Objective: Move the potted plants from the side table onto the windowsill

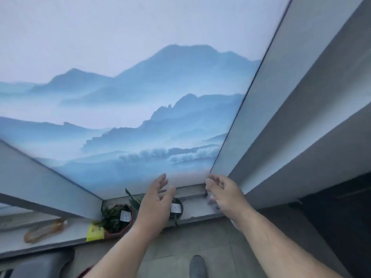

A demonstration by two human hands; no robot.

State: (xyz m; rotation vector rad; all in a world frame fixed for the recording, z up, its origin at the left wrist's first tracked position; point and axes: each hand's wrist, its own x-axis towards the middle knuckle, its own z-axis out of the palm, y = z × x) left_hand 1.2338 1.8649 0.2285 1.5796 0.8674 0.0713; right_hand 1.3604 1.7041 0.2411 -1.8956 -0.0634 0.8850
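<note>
While both hands hover empty over grey windowsill | left hand fingers spread above black round pot | right hand fingers loosely curled, pinching nothing | check pot seated flat, clear of brown pot.

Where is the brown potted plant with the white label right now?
In the head view, the brown potted plant sits on the windowsill, lower left of centre, beside the yellow note and left of the left hand.

Windowsill: pale ledge running across the lower frame. On it, lower centre: brown pot with leafy plant and white tag; just right, dark pot, partly hidden. Yellow card beside the brown pot. Lower left: amber bottle lying flat.
</note>
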